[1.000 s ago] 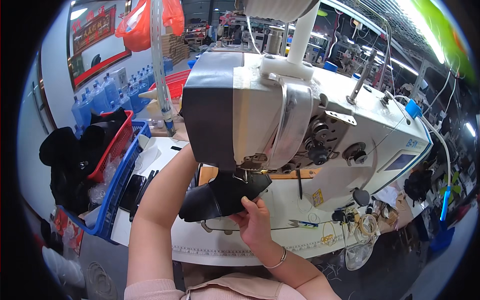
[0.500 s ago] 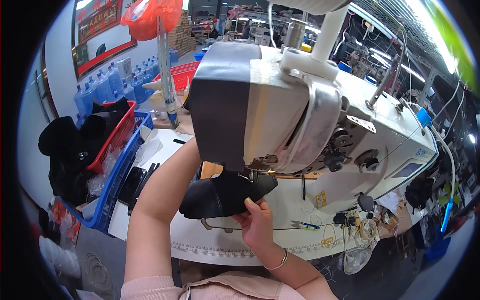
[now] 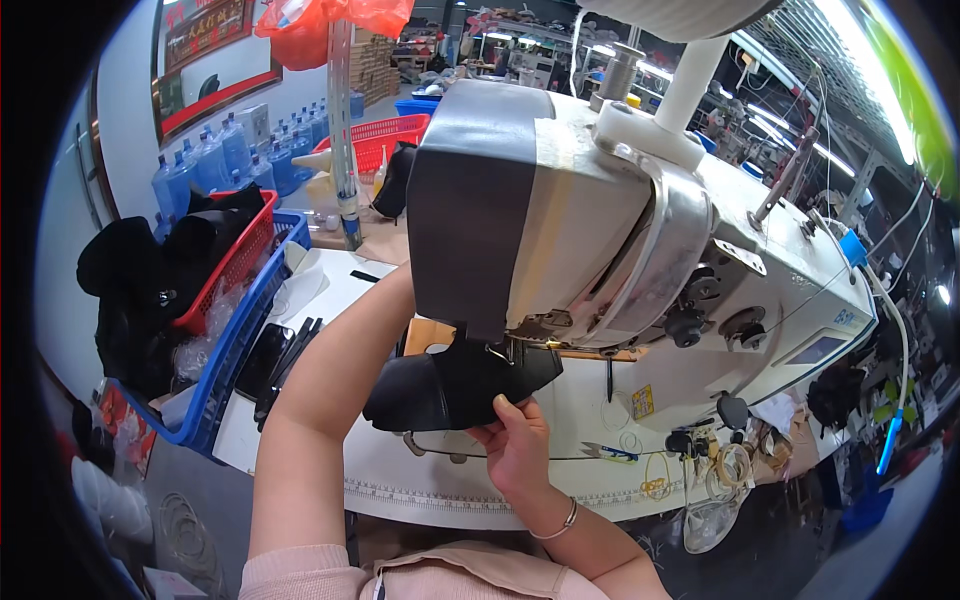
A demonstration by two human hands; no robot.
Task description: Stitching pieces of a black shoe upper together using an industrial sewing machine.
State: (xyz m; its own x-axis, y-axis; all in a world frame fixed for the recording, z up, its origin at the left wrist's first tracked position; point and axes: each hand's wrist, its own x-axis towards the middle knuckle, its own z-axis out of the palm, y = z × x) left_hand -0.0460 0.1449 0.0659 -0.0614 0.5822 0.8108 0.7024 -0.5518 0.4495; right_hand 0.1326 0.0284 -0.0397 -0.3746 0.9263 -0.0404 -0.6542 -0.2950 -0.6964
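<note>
Under the head of a white and grey sewing machine (image 3: 470, 220) lies a black piece of fabric or leather (image 3: 410, 395) with a seam across it. Its right part sits below the needle area. My right hand (image 3: 517, 450) pinches the near edge of this piece, thumb on top and fingers underneath. My left forearm (image 3: 335, 400) reaches up along the piece's left side and passes behind the machine head, which hides my left hand completely.
Thread snips (image 3: 610, 453) and a black pen-like tool (image 3: 609, 380) lie on the white table right of my hand. A phone (image 3: 268, 352) is at left, beside a blue basket (image 3: 225, 360) and a red basket (image 3: 225, 270) with black pieces. A measuring scale (image 3: 430, 498) runs along the front edge.
The view has shifted slightly, so the machine appears further right. My right hand keeps its pinch on the black piece, which looks nearly unmoved under the machine. My left hand stays hidden.
</note>
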